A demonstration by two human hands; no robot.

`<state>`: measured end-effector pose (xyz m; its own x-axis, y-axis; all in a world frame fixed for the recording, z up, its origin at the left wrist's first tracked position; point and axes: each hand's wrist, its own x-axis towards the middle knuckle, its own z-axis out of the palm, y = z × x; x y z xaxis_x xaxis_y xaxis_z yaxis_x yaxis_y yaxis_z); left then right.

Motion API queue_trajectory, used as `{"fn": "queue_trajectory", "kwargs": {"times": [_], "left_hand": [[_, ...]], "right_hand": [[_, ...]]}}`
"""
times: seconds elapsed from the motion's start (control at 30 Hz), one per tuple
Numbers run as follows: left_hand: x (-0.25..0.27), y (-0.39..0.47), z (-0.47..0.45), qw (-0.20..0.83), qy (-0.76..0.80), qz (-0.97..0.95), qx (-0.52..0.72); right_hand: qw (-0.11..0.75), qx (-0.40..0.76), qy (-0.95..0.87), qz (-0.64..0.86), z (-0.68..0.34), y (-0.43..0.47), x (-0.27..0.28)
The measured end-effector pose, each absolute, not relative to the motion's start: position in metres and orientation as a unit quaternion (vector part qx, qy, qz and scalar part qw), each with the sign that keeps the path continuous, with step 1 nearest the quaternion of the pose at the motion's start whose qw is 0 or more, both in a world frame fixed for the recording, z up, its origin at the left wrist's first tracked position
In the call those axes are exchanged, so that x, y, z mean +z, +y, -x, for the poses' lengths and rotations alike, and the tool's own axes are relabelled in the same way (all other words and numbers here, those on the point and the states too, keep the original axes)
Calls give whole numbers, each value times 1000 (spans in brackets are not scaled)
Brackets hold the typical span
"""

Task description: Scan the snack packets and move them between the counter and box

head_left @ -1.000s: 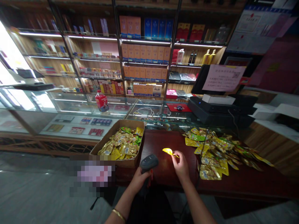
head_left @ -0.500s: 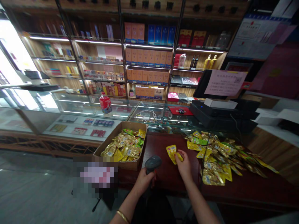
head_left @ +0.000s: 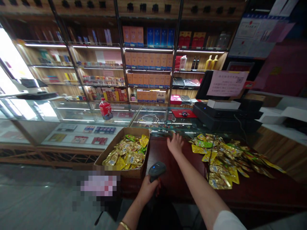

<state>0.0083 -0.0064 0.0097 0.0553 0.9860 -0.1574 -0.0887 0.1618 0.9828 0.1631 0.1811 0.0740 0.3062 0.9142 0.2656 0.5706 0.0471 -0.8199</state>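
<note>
My left hand (head_left: 148, 188) is wrapped round the handle of a dark barcode scanner (head_left: 157, 169), its head pointing up and forward over the front of the dark red wooden table (head_left: 165, 183). Farther forward, near the table's back edge, my right hand (head_left: 175, 143) is stretched out with fingers spread; no packet shows in it. Left of it stands an open cardboard box (head_left: 137, 173) heaped with gold, yellow and green foil snack packets (head_left: 127, 151). A loose pile of similar packets (head_left: 220, 159) lies to the right of my right forearm.
Behind the table runs a glass display counter (head_left: 124, 119) with a red-labelled bottle (head_left: 106, 109) on it. A mouse (head_left: 184, 114) and a monitor (head_left: 201, 86) stand at the back right. A thin dark cable (head_left: 210, 159) crosses the packet pile.
My right hand has moved forward and left and opened; the yellow packet it held is no longer in it. My left hand keeps the barcode scanner in about the same place.
</note>
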Motion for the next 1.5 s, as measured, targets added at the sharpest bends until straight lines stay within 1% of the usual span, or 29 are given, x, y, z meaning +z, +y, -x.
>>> {"fn": "queue_trajectory", "kwargs": {"times": [0.1,0.2,0.33,0.43,0.57,0.7,0.8,0.87,1.0,1.07,1.17,1.5], "left_hand": [[7,-4,-8,586,491,-441,471],[4,-3,-8,587,482,-446,473],[1,-4,-6,585,470,-452,482],[2,-6,-6,590,471,-443,484],[7,-8,-6,588,482,-442,476],[13,-9,-7,587,482,-446,474],[14,-10,-5,594,472,-442,478],[14,-12,-3,601,465,-436,482],[9,-15,1,608,456,-429,488],[6,-14,2,619,449,-420,489],[0,-12,2,632,435,-414,491],[-10,-11,3,620,431,-424,501]], "right_hand": [[390,140,-505,757,-225,161,45],[338,121,-499,789,-257,146,24],[268,41,-597,755,-250,124,3],[251,-12,-671,698,-232,101,-9],[266,-15,-685,678,-218,78,-15],[280,-48,-620,731,-214,74,-15],[294,-9,-617,730,-214,77,-19],[350,42,-633,689,-216,79,-22],[508,106,-612,596,-222,82,-26],[541,124,-606,571,-224,82,-27],[546,132,-615,554,-224,82,-28],[577,83,-627,516,-221,80,-23]]}}
